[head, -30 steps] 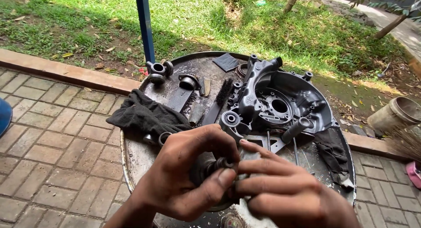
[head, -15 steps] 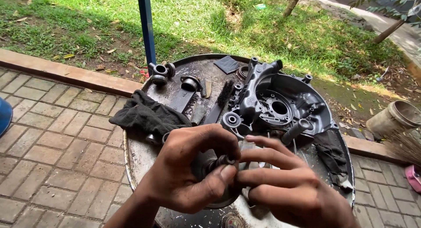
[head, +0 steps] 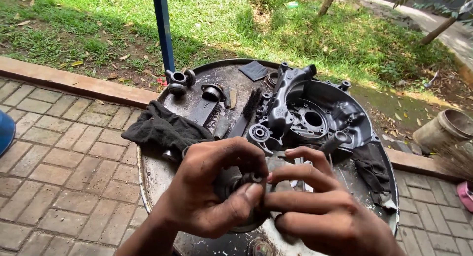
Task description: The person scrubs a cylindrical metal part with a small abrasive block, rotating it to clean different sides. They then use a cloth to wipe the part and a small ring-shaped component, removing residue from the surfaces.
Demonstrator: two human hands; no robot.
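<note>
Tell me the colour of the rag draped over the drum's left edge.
Black, a crumpled cloth rag on the drum top, seen in the head view.

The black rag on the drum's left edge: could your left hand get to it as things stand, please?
Probably yes, once freed: the rag lies uncovered just beyond the left hand, with nothing between them. But that hand grips a small round metal part together with the right hand.

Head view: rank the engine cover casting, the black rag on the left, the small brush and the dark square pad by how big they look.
1. Engine cover casting, clearly largest.
2. Black rag.
3. Small brush and dark square pad: these look alike in extent, and both lie farther from the camera, so I would not rank them.
</note>
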